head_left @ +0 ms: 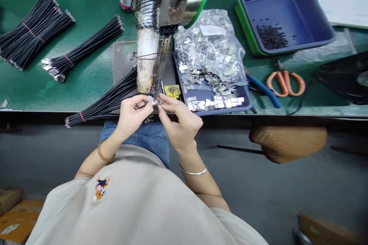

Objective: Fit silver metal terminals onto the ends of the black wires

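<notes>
Beige shirt (143, 199) behind left hand (131, 116) and right hand (181, 122). Pinching black cable (142, 105) with left, small metal connector (159, 101) with right, fingertips nearly closed. Blue connector tray (227, 111) just right of right hand.

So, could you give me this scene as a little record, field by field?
Left hand: fingertips beside a small metal piece; exact grip too small to tell
Right hand: fingertips at the same piece
Beside the left hand: cables, red band around them
Farther left: more banded cables
Beyond the hands: wrapped tube, green-rimmed spool
Right of the hands: tray with metal parts, clear bag partly over it
Farther right: blue-handled tool, orange-handled cutters, bin with black bits
</notes>
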### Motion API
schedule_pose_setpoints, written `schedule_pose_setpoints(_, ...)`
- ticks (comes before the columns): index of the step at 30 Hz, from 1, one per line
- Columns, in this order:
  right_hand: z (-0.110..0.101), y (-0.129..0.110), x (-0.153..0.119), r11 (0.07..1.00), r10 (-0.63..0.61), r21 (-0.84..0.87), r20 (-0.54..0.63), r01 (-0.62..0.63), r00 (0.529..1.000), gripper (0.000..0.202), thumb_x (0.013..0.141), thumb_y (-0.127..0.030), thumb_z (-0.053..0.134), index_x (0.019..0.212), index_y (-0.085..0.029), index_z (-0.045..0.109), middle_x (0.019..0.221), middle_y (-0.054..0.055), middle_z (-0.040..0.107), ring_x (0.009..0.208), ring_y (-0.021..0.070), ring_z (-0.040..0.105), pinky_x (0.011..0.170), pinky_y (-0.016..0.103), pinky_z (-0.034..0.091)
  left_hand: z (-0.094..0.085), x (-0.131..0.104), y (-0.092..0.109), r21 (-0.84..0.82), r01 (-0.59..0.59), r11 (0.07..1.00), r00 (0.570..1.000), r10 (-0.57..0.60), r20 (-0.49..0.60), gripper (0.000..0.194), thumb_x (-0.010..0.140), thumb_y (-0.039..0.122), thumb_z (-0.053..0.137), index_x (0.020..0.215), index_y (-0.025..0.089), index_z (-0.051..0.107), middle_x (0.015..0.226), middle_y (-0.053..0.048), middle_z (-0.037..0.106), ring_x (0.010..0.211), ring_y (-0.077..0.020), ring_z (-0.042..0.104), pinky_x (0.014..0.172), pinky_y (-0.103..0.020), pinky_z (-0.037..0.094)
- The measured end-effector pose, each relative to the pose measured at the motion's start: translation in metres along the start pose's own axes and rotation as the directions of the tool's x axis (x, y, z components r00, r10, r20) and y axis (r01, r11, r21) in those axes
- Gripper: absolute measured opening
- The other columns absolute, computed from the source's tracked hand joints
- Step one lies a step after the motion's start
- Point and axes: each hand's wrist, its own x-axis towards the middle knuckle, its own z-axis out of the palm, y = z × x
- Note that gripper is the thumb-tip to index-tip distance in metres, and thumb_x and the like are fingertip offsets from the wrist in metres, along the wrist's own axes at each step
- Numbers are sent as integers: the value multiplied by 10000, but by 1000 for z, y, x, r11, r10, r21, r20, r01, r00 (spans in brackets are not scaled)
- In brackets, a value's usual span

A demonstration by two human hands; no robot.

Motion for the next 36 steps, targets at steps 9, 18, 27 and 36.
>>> schedule_pose_setpoints(9,-1,-4,1,999,-6,39,3,6,1000,164,865,-71,665,863,-221,600,1048,90,803,866,188,792,755,269,655,-2,-1,-1,36,12,999,998,-14,64,152,734,261,639,645,138,637,520,65,364,487,-49,239,455,-204,194)
schedule_pose_setpoints(18,-8,-1,0,943,296,132,82,-305,952,114,934,-223,589,864,-235,501,639,-63,654,438,82,595,444,179,462,1,-16,-5,252,-297,921,955,280,103,134,786,148,608,752,137,737,650,-15,679,551,-80,546,465,-154,373)
schedule_pose_setpoints(27,-11,1,2,785,400,369,311,-498,862,116,947,-273,578,858,-233,515,692,-62,574,569,92,626,533,192,522,-15,-15,-2,147,-133,980,977,105,184,115,719,160,640,773,125,735,591,-1,637,490,-67,470,505,-187,415)
schedule_pose_setpoints(36,-9,1,-1,995,-39,94,61,34,997,118,935,-137,600,877,-239,585,762,-11,676,683,129,661,657,240,556,-15,-15,1,-65,168,984,959,-148,242,232,736,332,775,713,119,686,496,40,522,417,-39,409,421,-170,312)
